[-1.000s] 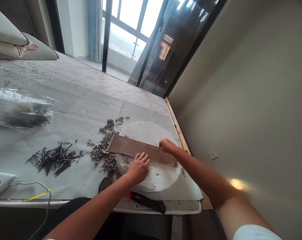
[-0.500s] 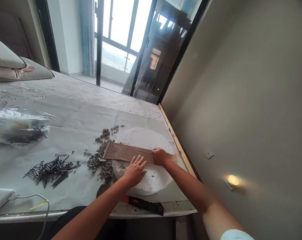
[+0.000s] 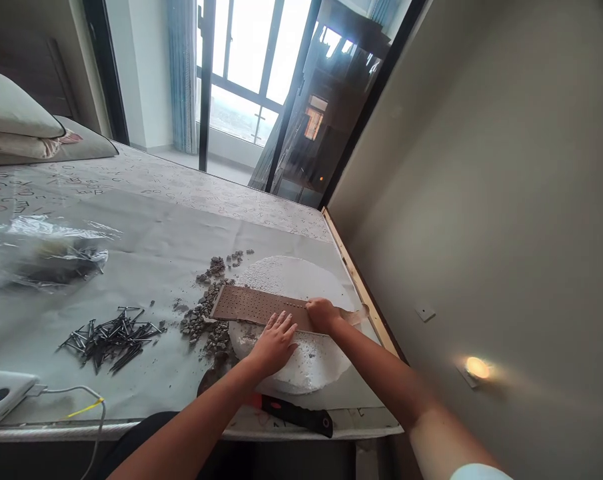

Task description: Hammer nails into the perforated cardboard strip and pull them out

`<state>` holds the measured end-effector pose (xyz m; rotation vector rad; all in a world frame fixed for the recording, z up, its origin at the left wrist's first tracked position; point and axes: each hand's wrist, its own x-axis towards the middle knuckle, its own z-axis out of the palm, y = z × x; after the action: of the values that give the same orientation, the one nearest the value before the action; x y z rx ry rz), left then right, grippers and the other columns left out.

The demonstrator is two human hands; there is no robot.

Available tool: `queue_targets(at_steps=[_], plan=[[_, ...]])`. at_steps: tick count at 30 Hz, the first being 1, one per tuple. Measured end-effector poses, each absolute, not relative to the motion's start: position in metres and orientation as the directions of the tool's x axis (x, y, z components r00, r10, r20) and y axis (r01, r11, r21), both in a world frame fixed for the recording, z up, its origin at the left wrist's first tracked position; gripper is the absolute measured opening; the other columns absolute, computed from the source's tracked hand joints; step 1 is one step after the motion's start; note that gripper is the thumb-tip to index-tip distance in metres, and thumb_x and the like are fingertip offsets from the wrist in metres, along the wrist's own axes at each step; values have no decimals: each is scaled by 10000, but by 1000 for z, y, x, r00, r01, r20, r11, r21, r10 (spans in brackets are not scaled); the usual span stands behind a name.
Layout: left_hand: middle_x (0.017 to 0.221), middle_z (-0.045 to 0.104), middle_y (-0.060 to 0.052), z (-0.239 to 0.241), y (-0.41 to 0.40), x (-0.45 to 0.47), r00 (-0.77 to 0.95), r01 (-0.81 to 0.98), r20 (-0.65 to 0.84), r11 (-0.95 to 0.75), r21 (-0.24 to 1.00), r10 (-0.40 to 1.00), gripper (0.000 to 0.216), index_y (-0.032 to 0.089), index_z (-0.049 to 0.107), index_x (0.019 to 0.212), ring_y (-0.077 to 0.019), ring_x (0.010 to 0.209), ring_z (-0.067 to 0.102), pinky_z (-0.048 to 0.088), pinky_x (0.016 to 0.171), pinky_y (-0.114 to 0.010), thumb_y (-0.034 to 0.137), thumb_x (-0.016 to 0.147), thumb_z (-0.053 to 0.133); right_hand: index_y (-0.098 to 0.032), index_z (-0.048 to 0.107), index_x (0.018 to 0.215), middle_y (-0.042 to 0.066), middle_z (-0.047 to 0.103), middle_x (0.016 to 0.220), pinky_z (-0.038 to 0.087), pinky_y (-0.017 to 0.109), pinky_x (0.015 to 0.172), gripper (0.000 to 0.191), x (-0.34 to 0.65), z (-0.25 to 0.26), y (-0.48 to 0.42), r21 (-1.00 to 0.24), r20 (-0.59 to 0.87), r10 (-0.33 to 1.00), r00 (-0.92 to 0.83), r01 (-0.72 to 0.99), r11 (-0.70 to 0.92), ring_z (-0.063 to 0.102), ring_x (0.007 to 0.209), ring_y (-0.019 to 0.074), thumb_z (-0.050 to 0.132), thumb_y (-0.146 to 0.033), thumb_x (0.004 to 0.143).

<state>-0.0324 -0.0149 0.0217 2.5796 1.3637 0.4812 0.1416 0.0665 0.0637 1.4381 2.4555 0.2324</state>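
A: What lies under the person's hands?
B: A long brown strip point(image 3: 258, 305), dotted with rows of small dark holes. It lies across a round white slab point(image 3: 301, 273) with a rough, crumbly surface. The strip's left end reaches past the slab, over grey rubble point(image 3: 201, 317); its right end runs out beyond the wrist, near a wooden rail point(image 3: 355, 272).

A: How does each hand hold itself?
B: The left hand point(image 3: 274, 343) is laid palm down with its fingers spread, their tips on the strip's near edge. The right hand point(image 3: 323, 315) is curled like a fist on the strip, farther right. I cannot tell whether it pinches anything; its fingertips are hidden. Just left of it, a short line of tiny pale dots shows on the strip.

A: What else is around?
B: Left of the rubble, a loose heap of dark nails point(image 3: 112, 339) on a grey sheet point(image 3: 166, 233). Behind the nails, a clear plastic bag point(image 3: 56, 267) with dark contents. At the near left corner, a white device point(image 3: 4, 398) with a round display, a pale cable point(image 3: 76, 389) plugged into it. Below the left hand, partly covered by the forearm, a tool with a black handle point(image 3: 301, 415) lies by the near edge.
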Motion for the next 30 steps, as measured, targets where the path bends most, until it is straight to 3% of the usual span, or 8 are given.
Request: queue_targets(at_steps=[14,30], plan=[[1404,385,-122,6,-9,-31,526,764,184,-556,328,831,508,137,441,1296,-255,1337,256,153,1104,-437,359,840,432,-86,699,927,176,678,939,454,253,755,264,137,64,83,289,-261,810,-526,758,585,639,868,225,481,-62,780],[1396,395,-138,10,-9,-28,509,763,192,-543,350,839,512,104,447,1292,-265,1331,266,150,1102,-439,364,851,425,-145,716,891,119,682,967,404,229,739,271,158,76,80,146,-144,914,-380,905,399,607,870,183,456,-157,816]])
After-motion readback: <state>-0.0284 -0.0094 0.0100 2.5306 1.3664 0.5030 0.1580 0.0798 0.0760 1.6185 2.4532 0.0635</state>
